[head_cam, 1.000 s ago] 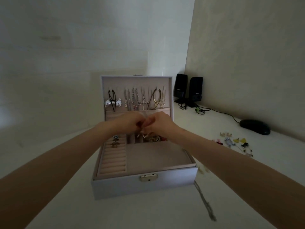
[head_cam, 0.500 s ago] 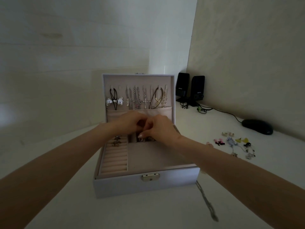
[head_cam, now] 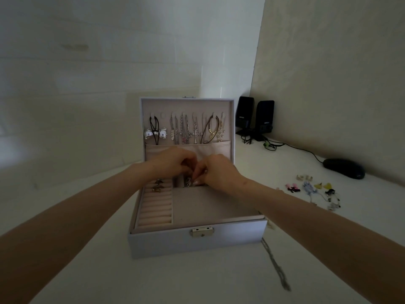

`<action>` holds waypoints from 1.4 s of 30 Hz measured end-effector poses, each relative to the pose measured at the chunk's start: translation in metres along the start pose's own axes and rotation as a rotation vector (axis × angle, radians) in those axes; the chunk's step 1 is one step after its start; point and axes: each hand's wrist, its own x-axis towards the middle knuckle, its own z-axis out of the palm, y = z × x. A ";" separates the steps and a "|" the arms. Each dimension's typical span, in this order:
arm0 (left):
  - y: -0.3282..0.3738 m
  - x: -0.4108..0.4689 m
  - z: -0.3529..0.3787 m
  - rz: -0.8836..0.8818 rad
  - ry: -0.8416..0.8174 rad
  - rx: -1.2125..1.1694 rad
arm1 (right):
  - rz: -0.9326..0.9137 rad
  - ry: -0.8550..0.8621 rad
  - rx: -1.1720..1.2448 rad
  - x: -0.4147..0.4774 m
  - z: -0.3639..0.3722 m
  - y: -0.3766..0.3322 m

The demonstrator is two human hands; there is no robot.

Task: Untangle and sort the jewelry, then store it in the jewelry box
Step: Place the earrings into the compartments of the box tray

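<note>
The pale lilac jewelry box [head_cam: 166,242] stands open on the white table, its lid upright with several necklaces [head_cam: 188,131] hanging on hooks. My left hand [head_cam: 173,164] and my right hand [head_cam: 215,172] meet over the back compartments, fingers pinched together on a small sparkly jewelry piece [head_cam: 188,182] that hangs just above a compartment. Two rings [head_cam: 158,186] sit in the ring rolls at the back left. The piece's full shape is hidden by my fingers.
Loose earrings and small trinkets [head_cam: 313,189] lie on the table to the right. A chain [head_cam: 276,264] lies by the box's front right corner. Two black speakers [head_cam: 254,117] and a black mouse [head_cam: 344,171] with cables sit along the right wall.
Both hands have lowered slightly toward the back compartments with the small piece still between them. The view shifted a little; the box and loose items stayed put.
</note>
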 end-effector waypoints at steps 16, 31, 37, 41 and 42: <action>0.038 0.012 -0.003 0.075 0.253 0.041 | -0.034 0.205 -0.013 -0.011 -0.018 0.021; 0.141 0.109 0.069 0.122 -0.193 0.120 | 0.303 0.398 -0.101 -0.082 -0.110 0.187; 0.150 0.145 0.098 0.054 -0.278 0.096 | 0.435 0.275 -0.178 -0.098 -0.128 0.239; 0.161 0.164 0.115 0.040 -0.301 0.090 | 0.467 0.226 -0.168 -0.096 -0.129 0.256; 0.163 0.169 0.120 0.031 -0.303 0.077 | 0.471 0.221 -0.166 -0.095 -0.128 0.260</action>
